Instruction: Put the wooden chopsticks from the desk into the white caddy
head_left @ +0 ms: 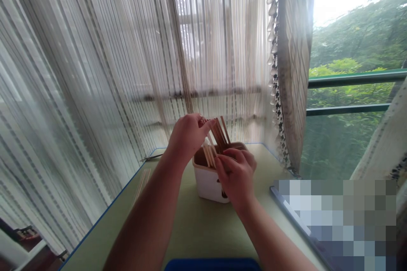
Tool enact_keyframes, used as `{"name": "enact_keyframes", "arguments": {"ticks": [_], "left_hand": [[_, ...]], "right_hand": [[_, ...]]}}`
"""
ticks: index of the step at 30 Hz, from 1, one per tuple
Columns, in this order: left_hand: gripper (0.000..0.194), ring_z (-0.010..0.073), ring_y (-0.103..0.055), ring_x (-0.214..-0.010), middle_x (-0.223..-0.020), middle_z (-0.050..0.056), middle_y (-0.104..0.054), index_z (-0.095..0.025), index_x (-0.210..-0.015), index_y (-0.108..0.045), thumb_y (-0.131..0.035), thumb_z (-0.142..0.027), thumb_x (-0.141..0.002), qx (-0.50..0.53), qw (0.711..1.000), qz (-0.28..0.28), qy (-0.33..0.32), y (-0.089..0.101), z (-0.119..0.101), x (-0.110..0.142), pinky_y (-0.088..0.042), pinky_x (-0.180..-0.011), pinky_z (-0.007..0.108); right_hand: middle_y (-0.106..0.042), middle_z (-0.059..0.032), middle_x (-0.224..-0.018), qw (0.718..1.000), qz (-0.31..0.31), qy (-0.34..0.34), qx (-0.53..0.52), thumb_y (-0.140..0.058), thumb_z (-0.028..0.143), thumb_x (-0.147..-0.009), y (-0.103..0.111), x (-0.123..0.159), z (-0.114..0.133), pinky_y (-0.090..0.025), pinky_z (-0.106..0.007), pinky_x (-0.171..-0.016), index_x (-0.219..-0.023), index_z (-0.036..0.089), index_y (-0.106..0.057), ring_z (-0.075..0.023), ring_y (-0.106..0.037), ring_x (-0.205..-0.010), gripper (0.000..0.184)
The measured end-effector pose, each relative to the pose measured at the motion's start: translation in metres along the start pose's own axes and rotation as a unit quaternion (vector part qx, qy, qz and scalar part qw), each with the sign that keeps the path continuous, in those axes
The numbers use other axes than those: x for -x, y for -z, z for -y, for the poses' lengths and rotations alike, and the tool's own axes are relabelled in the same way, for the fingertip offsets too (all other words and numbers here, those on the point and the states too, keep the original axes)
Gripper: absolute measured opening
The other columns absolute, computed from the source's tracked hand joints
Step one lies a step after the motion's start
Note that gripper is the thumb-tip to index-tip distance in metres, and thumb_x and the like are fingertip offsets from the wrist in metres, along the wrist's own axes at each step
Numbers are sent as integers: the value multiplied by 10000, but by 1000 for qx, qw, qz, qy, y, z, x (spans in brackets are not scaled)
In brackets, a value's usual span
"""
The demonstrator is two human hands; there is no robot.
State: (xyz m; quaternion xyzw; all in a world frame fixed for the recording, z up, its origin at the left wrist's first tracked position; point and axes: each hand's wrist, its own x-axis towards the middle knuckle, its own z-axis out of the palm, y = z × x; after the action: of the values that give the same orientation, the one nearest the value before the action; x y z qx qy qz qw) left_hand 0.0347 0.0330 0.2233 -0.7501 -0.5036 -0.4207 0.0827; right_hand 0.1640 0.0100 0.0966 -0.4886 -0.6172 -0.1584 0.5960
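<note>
A white box (208,184) with a tan rim and brown inside stands on the table. Dark brown chopsticks (221,133) lean upright in it, and paler chopsticks (208,154) stand at its front left. Above the box, my left hand (187,137) is closed around the upper ends of chopsticks; how many is hidden. My right hand (238,173) is at the front right of the rim, with thumb and fingers pinched near the lower part of a pale chopstick. That hand covers part of the box's front, where a dark cutout shows.
A few pale chopsticks (143,184) lie on the pale green table (190,228) at left. Behind them is a thin dark object (152,158). A blue edge (213,264) shows at the bottom. A dark-framed flat object (292,214), partly pixelated, lies right. Sheer curtains (143,51) hang behind.
</note>
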Motion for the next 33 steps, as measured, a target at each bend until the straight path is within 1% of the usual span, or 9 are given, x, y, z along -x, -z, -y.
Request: {"name": "enact_keyframes", "arguments": {"ticks": [3, 7, 12, 14, 16, 18, 23, 27, 33], "left_hand": [[419, 166, -577, -601, -615, 52, -629, -169, -706, -636, -450, -531, -806, -26, 999, 20, -6, 1, -2, 2, -365, -550, 253], [419, 195, -585, -639, -642, 64, -632, -181, -719, -647, -468, -555, -782, -66, 996, 63, -4, 2, -3, 5, -380, -578, 273], [425, 235, -601, -823, -898, 108, -663, -191, -867, -657, -466, -563, -787, -62, 994, 82, -27, 7, -3, 8, -414, -705, 305], [448, 230, -604, -789, -865, 99, -665, -194, -862, -654, -427, -576, -803, -53, 992, 111, -30, 11, -3, 9, -410, -693, 306], [484, 218, -599, -709, -769, 85, -661, -195, -777, -651, -374, -589, -820, -56, 986, 152, -33, 14, -3, 8, -396, -644, 299], [526, 208, -586, -645, -689, 76, -646, -194, -683, -636, -332, -597, -831, -70, 982, 173, -31, 18, -4, 8, -374, -597, 289], [552, 189, -572, -563, -573, 62, -616, -191, -595, -616, -323, -592, -834, -71, 985, 159, -10, 23, -4, 7, -341, -539, 270], [531, 183, -577, -541, -520, 60, -600, -191, -544, -613, -374, -579, -816, -64, 983, 170, -2, 24, -1, 7, -336, -513, 260], [471, 189, -584, -555, -560, 63, -630, -203, -557, -631, -417, -543, -805, -79, 980, 181, -1, 20, -2, 8, -340, -509, 260]], "right_hand": [[-649, -36, -944, 1000, 14, -5, -4, -584, 273, -779, 1, 0, 1, -332, -409, -878, -803, 258, -729, -230, -469, -974, 148], [-660, -33, -962, 1000, 22, 5, -5, -563, 275, -795, 0, 1, 0, -339, -416, -875, -882, 259, -719, -230, -472, -966, 179], [-679, -17, -963, 999, 30, 28, -6, -550, 268, -810, -2, 2, 0, -346, -411, -862, -921, 270, -713, -227, -476, -956, 197], [-686, -14, -957, 999, 32, 23, -7, -552, 276, -812, -2, 2, 0, -347, -410, -860, -914, 270, -716, -227, -475, -956, 194], [-689, -12, -957, 999, 35, 20, -8, -547, 287, -819, -3, 2, 0, -348, -410, -863, -900, 272, -720, -227, -472, -964, 191], [-688, -4, -971, 999, 48, 24, -6, -526, 295, -836, -3, 2, 0, -347, -413, -868, -884, 277, -721, -229, -465, -982, 202], [-677, -5, -1029, 996, 75, 54, 16, -481, 315, -862, 1, 3, 1, -330, -445, -919, -852, 263, -717, -252, -439, -1080, 241], [-672, -24, -1047, 995, 76, 56, 28, -488, 316, -857, 2, 3, 3, -332, -454, -933, -848, 253, -715, -261, -437, -1109, 236], [-668, -52, -1063, 997, 54, 50, 10, -494, 311, -852, 0, 3, 2, -344, -442, -935, -1053, 205, -653, -254, -464, -1086, 278]]}}
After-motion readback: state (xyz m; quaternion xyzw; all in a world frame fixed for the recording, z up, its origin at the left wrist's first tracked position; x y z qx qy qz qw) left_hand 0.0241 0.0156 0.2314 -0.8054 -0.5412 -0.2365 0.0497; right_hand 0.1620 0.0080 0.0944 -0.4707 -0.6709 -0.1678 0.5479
